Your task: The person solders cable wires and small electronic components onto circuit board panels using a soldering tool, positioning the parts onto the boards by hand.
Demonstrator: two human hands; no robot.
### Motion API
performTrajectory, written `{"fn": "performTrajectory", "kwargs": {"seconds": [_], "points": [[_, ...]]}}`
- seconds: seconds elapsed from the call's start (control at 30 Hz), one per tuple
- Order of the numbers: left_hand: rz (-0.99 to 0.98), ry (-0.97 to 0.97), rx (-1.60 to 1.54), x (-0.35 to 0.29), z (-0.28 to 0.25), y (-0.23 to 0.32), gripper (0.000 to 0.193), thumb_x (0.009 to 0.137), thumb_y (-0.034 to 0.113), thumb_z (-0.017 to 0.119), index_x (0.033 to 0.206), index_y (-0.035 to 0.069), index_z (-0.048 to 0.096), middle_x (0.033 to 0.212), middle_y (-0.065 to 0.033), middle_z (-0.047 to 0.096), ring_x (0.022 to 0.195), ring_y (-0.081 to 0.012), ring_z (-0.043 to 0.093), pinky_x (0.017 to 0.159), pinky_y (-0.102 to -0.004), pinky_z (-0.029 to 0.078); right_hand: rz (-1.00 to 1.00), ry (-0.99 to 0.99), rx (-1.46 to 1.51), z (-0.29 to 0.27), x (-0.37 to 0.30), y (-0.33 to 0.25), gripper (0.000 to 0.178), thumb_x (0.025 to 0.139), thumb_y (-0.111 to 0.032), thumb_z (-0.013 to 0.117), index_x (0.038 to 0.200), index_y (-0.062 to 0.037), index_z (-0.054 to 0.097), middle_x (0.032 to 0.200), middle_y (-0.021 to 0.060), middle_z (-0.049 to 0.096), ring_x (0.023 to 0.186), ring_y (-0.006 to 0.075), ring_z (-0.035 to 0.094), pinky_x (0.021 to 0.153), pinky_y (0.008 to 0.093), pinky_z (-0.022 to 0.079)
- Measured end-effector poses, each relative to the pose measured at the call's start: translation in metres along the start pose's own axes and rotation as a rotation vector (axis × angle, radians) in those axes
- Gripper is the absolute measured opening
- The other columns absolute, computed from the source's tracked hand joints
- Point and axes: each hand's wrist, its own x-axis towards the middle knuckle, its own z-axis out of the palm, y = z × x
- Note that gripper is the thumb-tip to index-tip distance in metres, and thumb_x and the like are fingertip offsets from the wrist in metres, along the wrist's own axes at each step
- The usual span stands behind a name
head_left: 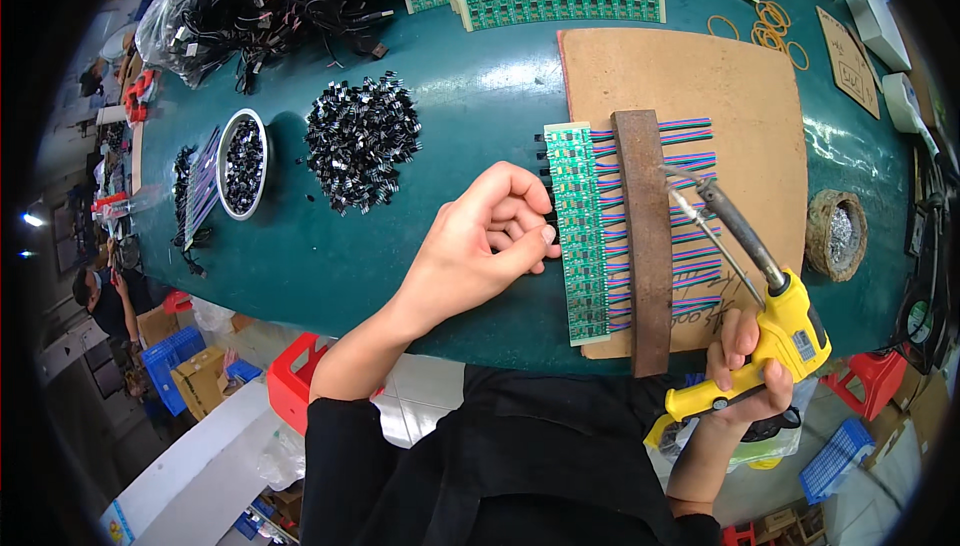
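My left hand (480,231) is closed, its thumb and forefinger pinching a small black connector (552,218) at the left edge of a green circuit board strip (580,276). More black connectors stick out along the upper part of that edge. Striped wires (690,160) run from the strip's right side, pressed under a rusty metal bar (645,276). My right hand (745,371) grips a yellow soldering gun (795,331). Its tip and a thin feed tube point up and left, over the bar. A brown board (720,76) lies beneath the strip.
Loose black connectors form a pile (362,141) and fill a white bowl (243,166) on the green table (470,76). Black cables (280,1) and wired circuit boards (560,6) lie at the back. Rubber bands (770,26) and a roll of silvery wire (838,236) are at right.
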Motion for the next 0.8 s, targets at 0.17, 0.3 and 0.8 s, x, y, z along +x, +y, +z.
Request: {"fn": "performTrajectory", "kwargs": {"seconds": [0.17, 0.3, 0.8], "points": [[0.024, -0.010, -0.010, -0.001, -0.001, 0.000, 0.016, 0.085, 0.001, 0.057, 0.097, 0.001, 0.047, 0.078, -0.0046, 0.062, 0.073, -0.0097, 0.064, 0.060, -0.0207, 0.050, 0.059, 0.040, -0.211, 0.009, -0.010, -0.003, 0.081, 0.076, -0.013, 0.059, 0.141, 0.0049, 0.014, 0.079, 0.0165, 0.047, 0.061, 0.0171, 0.046, 0.036, 0.0217, 0.043], [0.021, -0.004, -0.018, -0.001, 0.000, 0.002, 0.016, 0.085, 0.000, 0.057, 0.098, 0.001, 0.046, 0.079, -0.0050, 0.062, 0.075, -0.0100, 0.064, 0.061, -0.0208, 0.051, 0.103, 0.102, -0.532, 0.024, -0.023, 0.001, 0.087, 0.070, -0.018, 0.067, 0.136, 0.0111, 0.018, 0.076, 0.0210, 0.060, 0.049, 0.0222, 0.057, 0.045, 0.0292, 0.049], [0.047, -0.007, 0.026, -0.002, -0.001, 0.001, 0.017, 0.085, 0.000, 0.057, 0.099, 0.001, 0.047, 0.079, -0.0039, 0.061, 0.074, -0.0089, 0.064, 0.060, -0.0206, 0.051, 0.253, 0.212, -0.566, 0.047, -0.024, 0.006, 0.088, 0.070, -0.021, 0.074, 0.138, 0.0050, 0.023, 0.079, 0.0186, 0.061, 0.063, 0.0212, 0.060, 0.053, 0.0283, 0.052]]}}
